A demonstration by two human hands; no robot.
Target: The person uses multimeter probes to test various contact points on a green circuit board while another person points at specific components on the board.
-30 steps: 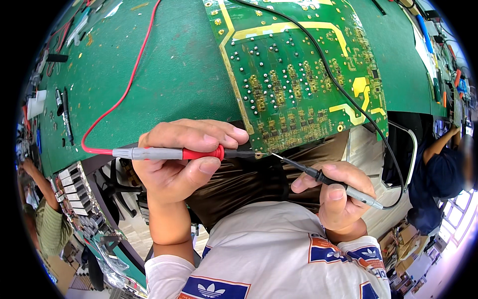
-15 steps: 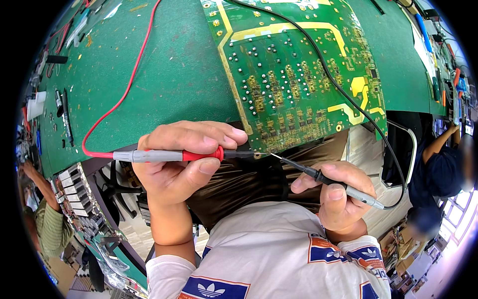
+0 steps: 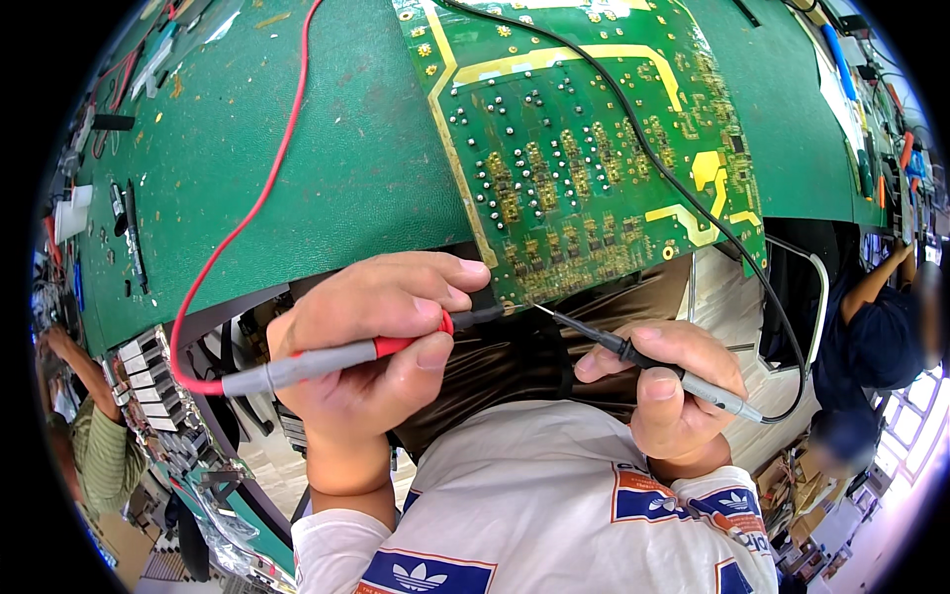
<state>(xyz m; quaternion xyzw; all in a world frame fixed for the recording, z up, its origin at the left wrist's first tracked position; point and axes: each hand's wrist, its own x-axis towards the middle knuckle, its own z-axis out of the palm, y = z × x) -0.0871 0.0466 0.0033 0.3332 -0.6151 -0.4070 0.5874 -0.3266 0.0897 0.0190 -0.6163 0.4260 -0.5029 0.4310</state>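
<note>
Circuit board [image 3: 554, 109] is lying on your green bench [image 3: 356, 158], with its near end sticking out past the edge, over your lap. Your left hand [image 3: 366, 342] has thumb and fingers wrapped round the red probe [image 3: 307, 368], aimed at the board's near left corner. Your right hand [image 3: 683, 386] pinches the black probe [image 3: 616, 344], its bare point just beside that near edge. Honestly can't tell if either tip is making contact.

What I'd worry about: those tips are really close together, so a small wobble could let them touch each other or bridge neighbouring pads, and you'd get a junk reading. Also, that overhang could tip or slide if you lean on it. And the black lead [image 3: 655, 158] runs right across the board, so a tug on it might pull your probe off its spot.
</note>
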